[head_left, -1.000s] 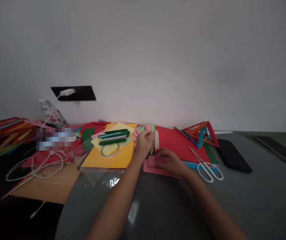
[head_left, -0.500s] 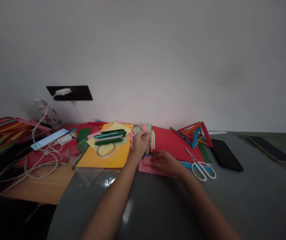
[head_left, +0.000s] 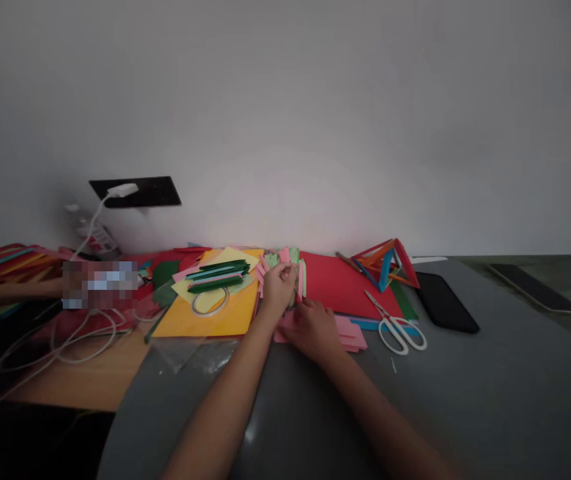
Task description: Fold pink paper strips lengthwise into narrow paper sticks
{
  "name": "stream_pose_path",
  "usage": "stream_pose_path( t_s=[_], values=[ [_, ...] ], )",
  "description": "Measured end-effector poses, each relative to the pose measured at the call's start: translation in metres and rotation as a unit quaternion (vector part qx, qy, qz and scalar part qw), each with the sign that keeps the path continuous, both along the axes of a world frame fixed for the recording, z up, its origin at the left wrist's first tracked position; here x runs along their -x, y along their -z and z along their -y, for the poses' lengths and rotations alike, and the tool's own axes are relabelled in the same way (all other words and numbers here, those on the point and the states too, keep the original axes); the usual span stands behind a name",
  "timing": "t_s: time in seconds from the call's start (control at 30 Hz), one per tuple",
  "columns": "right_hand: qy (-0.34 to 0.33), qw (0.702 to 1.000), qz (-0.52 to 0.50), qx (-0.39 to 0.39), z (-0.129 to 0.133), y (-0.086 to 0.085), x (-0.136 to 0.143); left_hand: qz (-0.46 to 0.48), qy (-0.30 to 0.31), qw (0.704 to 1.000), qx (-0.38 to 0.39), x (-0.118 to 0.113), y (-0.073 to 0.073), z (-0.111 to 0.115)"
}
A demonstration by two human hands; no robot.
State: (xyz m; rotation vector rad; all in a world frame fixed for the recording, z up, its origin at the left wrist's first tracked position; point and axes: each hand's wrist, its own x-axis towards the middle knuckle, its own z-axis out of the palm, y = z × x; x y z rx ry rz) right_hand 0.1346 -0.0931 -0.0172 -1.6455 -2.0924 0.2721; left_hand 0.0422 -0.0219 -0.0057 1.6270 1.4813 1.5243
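My left hand (head_left: 278, 292) is closed in a pinch at the cluster of pink and green paper strips (head_left: 301, 279), which stands near the wall; its fingers cover part of the cluster. Just below and to the right, my right hand (head_left: 315, 328) rests with bent fingers over pink paper pieces (head_left: 349, 333). Its fingertips are partly hidden, and whatever they grip does not show. A red paper sheet (head_left: 332, 283) lies beside the cluster, and white-handled scissors (head_left: 399, 330) are to the right of my right hand.
On the left, a yellow sheet (head_left: 175, 325) bears dark green strips (head_left: 218, 277) and a tape roll (head_left: 210, 313). A co-worker's arm (head_left: 15, 292) extends over white cables (head_left: 108, 330). At right are a colourful paper-strip frame (head_left: 390, 267) and a black phone (head_left: 448, 303).
My right hand has moved left, closer to my left hand, uncovering more pink paper on its right. My left hand stays at the strips. A co-worker's arm has come in from the left.
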Motion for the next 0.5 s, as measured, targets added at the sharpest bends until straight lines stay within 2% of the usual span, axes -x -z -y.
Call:
stream_pose_path(
  t_s=[0.13,0.3,0.37,0.5],
  values=[
    [0.015,1.0,-0.017,-0.005,0.003,0.0,0.003,-0.017,0.006,1.0,-0.011,0.0,0.0,0.0],
    [-0.018,0.989,-0.144,0.002,-0.003,0.009,0.002,-0.018,0.011,1.0,-0.014,0.003,-0.002,-0.001],
    [-0.02,0.974,-0.225,0.026,-0.01,0.014,0.0,-0.011,0.013,1.0,-0.009,0.004,-0.003,-0.002],
    [-0.019,0.921,-0.383,0.073,-0.025,0.016,-0.014,0.015,0.016,1.0,0.01,0.003,-0.006,0.0]
  ],
)
